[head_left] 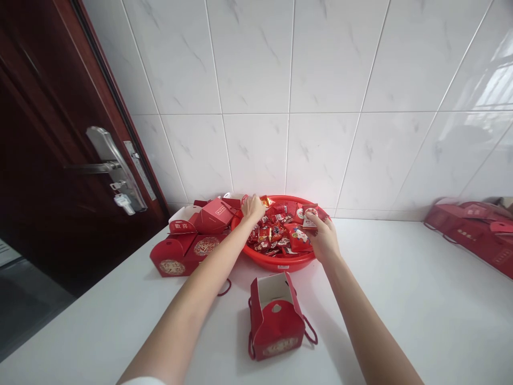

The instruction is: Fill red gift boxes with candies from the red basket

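Note:
A round red plastic basket (272,263) full of red-wrapped sweets (276,232) stands against the tiled wall. My left hand (252,207) is over its back left rim, fingers closed, with a gold-wrapped candy (266,201) at the fingertips; the fingers are partly hidden. Over the basket's right side, my right hand (325,235) pinches a small red-and-white packet (310,216) between thumb and fingers. A bigger red packet (298,238) lies in the basket just left of that hand. In front of the basket a red gift box (277,326) with cord handles sits upright, its top open.
Several red gift boxes (176,256) are heaped left of the basket, some with flaps up. More red boxes (473,232) lie at the far right by the wall. The white table (409,299) meets the tiled wall. A dark door (48,133) with keys in its lock is at left.

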Motion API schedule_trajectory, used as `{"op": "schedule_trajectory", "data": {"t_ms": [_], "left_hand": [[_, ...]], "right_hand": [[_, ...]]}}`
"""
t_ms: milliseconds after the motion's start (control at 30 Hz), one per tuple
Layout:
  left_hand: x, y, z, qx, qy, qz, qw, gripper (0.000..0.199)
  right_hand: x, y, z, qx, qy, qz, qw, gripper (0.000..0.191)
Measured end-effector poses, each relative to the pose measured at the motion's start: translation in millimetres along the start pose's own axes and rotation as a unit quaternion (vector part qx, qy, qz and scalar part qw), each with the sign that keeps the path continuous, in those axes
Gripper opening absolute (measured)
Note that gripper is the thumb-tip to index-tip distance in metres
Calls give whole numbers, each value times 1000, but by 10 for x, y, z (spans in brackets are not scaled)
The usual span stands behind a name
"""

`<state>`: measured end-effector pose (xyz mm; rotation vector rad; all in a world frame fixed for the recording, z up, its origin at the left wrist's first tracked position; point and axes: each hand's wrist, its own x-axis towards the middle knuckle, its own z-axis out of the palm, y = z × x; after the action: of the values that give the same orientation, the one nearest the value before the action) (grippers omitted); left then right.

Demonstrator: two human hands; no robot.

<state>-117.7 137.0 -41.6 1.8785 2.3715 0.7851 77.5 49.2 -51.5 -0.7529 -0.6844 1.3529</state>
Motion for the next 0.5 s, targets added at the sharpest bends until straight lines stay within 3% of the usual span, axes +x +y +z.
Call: {"op": "schedule_trajectory", "data": {"t_ms": [67, 133, 233, 300, 400, 500], "left_hand": [[-59, 54, -31, 12, 12, 24, 1000, 47], [-115, 119, -28, 14, -20, 81, 996, 49], [-167, 187, 48, 18, -142, 164, 976, 35], [-173, 190, 120, 34, -220, 182, 958, 29], [-144, 139, 200, 50, -288, 179, 939, 47], [-100, 79, 239, 40, -320, 180, 929, 70]], "right_hand": [[0, 0, -1, -4, -4, -4, 1000, 24], [-1, -2, -3, -7, -8, -8, 1000, 24], [-4, -4, -3, -5, -11, -10, 1000, 23], [-6, -3, -2, -6, -9, -10, 1000, 24], [-6, 2, -1, -7, -9, -11, 1000, 24], [-3, 11, -5, -7, -5, -11, 1000, 22]]}}
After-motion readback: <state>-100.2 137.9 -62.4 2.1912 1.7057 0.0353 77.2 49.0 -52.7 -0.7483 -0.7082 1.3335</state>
